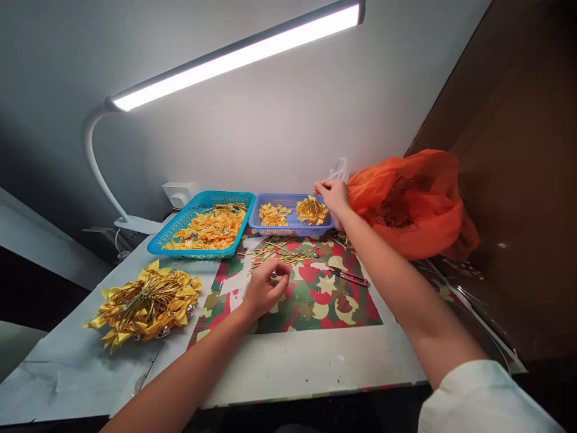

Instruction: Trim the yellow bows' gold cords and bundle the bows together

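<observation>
My left hand (267, 285) is closed above the patterned mat, its thumb and fingertips pressed together. A small silvery glint shows at its fingers, too small to tell whether they hold it. Beyond it lie loose gold stems (288, 251) and a small silver bell (316, 255). Over the right end of the purple basket (288, 231), my right hand (334, 196) is pinched closed; what it holds, if anything, cannot be made out. Inside that basket are loose yellow ribbon pieces (273, 214) and a bundle of yellow ribbon flowers (312, 210) with gold stems.
A teal basket (155, 245) holds yellow ribbon pieces and gold stems. Nearer on the left lies a large ribbon-flower bundle (146, 304) with silver bells. Thread snips (349, 276) rest on the mat (315, 322). An orange bag (419, 234) stands right, and a lit lamp (238, 57) hangs above.
</observation>
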Available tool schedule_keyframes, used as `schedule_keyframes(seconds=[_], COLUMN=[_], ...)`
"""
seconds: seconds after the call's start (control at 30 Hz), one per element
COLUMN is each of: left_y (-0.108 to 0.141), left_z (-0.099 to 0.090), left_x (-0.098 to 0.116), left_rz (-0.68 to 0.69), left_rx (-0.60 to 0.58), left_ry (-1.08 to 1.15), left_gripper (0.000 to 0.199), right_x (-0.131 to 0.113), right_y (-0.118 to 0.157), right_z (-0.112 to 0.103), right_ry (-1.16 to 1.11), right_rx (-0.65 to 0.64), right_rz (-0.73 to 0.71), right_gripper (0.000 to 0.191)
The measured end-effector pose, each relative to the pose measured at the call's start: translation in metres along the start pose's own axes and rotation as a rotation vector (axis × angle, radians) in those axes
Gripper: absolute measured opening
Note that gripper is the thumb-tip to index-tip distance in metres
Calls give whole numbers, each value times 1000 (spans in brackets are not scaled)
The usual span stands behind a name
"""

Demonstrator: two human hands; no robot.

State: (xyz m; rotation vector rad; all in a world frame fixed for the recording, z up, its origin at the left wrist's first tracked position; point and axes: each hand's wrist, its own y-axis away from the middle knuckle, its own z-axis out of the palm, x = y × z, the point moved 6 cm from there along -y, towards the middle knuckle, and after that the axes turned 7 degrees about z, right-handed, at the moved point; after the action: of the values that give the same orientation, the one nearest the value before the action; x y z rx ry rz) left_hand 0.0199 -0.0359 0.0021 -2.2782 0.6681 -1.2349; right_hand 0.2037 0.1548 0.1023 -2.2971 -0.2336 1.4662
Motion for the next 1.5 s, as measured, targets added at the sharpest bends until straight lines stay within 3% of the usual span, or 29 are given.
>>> schedule_keyframes(seconds=[0.23,0.37,0.63,0.87,1.5], left_y=[0,-2,-1,-2,-2], left_z=[5,8,11,13,15], left_x=[6,9,6,5,5], left_rz=[61,84,88,94,118], left_rx=[-69,-111,-161,-192,-206], left_ry=[-20,-37,-85,-101,-111], left_gripper=[10,11,12,11,12], right_x=[27,44,67,74,72], right_y=[104,135,146,147,137], right_z=[7,8,23,23,12], right_ry=[160,243,391,451,312], right_rx=[-172,-211,-250,-238,-190], right_rz=[-121,-132,-119,-113,-118], right_gripper=[17,19,21,20,35])
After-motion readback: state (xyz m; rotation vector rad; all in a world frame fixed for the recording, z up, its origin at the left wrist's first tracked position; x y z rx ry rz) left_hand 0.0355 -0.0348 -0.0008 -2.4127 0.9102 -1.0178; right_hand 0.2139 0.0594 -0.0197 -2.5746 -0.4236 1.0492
